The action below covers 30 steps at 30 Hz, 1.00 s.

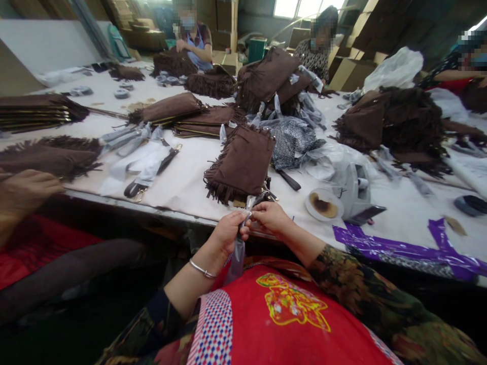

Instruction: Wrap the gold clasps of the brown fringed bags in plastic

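Note:
At the table's front edge, my left hand [230, 232] is closed around a strap in a clear plastic sleeve [238, 253], whose lower end hangs over my lap. My right hand [271, 217] pinches at the upper part of the same sleeve, close beside the left; what lies between its fingertips is too small to make out. Just beyond both hands lies a brown fringed pouch [243, 161], its fringe toward the left and front. Metal clasps show at the pouch's near right corner. A dark wrist strap [288, 180] rests to its right.
Brown pouches [178, 109] are stacked behind, beside a taller fringed pile [270, 81] and another [391, 121] at right. A white tape dispenser [355, 192] and tape roll [323, 204] stand near my right arm. A co-worker's hand [30, 187] is at left; other people sit across the table.

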Each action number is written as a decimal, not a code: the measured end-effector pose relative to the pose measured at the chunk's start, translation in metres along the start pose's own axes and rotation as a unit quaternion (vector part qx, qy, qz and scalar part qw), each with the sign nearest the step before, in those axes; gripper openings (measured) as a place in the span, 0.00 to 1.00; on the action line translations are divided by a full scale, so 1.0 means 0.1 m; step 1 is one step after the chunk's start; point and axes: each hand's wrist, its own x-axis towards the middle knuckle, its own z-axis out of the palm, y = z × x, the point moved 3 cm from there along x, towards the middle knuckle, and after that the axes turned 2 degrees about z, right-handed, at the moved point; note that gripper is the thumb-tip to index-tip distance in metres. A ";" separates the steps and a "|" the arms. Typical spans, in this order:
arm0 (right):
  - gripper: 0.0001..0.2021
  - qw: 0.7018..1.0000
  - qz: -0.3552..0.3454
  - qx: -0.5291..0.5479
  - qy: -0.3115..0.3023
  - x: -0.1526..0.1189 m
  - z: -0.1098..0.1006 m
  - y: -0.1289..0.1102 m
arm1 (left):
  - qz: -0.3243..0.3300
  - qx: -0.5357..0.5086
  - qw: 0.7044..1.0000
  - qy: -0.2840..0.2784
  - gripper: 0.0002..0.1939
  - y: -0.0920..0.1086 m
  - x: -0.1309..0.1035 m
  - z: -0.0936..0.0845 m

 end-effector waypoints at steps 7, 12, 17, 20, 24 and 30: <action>0.02 0.991 0.065 0.078 -0.082 0.09 0.08 0.06 | -0.099 -0.039 0.994 0.016 0.12 -0.09 -0.08 0.11; 0.07 0.992 0.059 0.079 -0.072 0.03 0.05 0.03 | 0.044 0.114 0.989 0.078 0.18 -0.14 -0.09 0.19; 0.19 0.969 0.046 0.224 -0.092 -0.25 0.02 0.06 | 0.154 0.325 0.930 0.079 0.14 -0.14 -0.12 0.17; 0.21 0.963 0.031 0.262 -0.058 -0.33 -0.03 0.11 | 0.227 0.401 0.886 0.050 0.09 -0.05 -0.15 0.15; 0.23 0.955 0.054 0.282 -0.072 -0.33 -0.02 0.15 | 0.117 0.264 0.955 0.074 0.14 -0.04 -0.07 0.05; 0.24 0.958 0.082 0.264 -0.073 -0.38 0.00 0.09 | 0.145 0.254 0.950 0.107 0.11 0.00 0.05 0.00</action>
